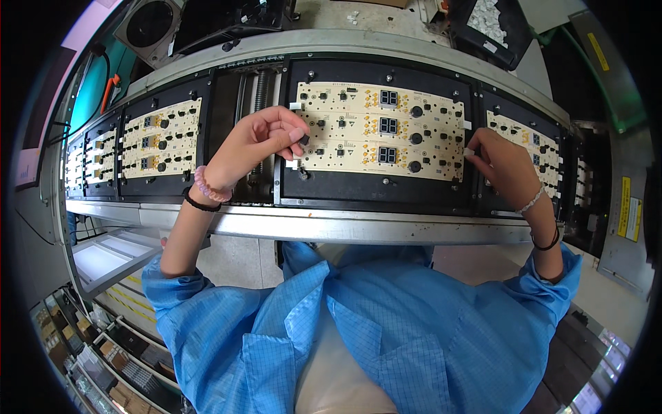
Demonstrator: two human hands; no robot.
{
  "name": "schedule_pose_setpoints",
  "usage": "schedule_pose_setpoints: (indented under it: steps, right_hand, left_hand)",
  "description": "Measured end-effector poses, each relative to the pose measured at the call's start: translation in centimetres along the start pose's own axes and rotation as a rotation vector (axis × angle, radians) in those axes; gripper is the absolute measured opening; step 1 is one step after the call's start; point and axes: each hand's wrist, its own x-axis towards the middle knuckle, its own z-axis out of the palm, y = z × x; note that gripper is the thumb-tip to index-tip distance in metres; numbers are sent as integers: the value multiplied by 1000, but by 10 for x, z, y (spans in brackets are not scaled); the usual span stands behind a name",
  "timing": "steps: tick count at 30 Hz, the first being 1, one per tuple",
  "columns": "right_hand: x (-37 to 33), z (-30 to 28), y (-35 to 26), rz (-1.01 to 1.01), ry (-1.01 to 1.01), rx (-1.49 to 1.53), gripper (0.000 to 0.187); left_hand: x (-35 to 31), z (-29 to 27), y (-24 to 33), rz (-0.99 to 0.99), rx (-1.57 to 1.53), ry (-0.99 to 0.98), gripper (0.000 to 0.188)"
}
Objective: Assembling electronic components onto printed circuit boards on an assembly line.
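Note:
In front of me a black carrier frame (345, 190) holds a cream circuit board panel (365, 138) with three similar rows. Each row bears a digit display (388, 125), a round black component (416, 139) and small black push buttons. My left hand (265, 138) is closed over the panel's left edge, thumb and fingers pinching a small black part (304, 139). At the panel's right edge my right hand (507, 165) is closed too, thumb and forefinger tips together; what they hold, if anything, is too small to make out.
Similar boards in black frames sit along the line, at the left (162, 141) and right (531, 141). A metal rail (358, 224) runs along the near side. Beyond the far rail stands a black bin of white parts (487, 24). A threaded shaft (261, 90) lies left of the frame.

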Motion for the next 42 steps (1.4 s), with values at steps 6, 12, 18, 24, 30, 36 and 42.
schedule_pose_setpoints:
  steps: [6, 12, 18, 24, 30, 36, 42]
  right_hand:
    - [-8, -1, 0, 14, -17, 36, 13]
    - [-16, -1, 5, 37, 22, 28, 13]
    - [-10, 2, 20, 74, 26, 172, 19]
    - [-17, -1, 34, 131, 115, 218, 19]
    - [-12, 13, 27, -36, 182, 83, 18]
    - [-10, 15, 23, -68, 175, -79, 14]
    - [-5, 12, 14, -72, 163, -299, 13]
  left_hand:
    - [-1, 7, 11, 1, 58, 31, 22]
    - [-2, 19, 14, 11, 46, 23, 22]
    - [-3, 13, 14, 58, 60, 129, 17]
    - [6, 18, 11, 74, 80, 147, 15]
    - [9, 26, 17, 43, 120, 125, 15]
    - [6, 23, 19, 34, 135, 131, 16]
    - [5, 19, 22, 36, 137, 119, 16]
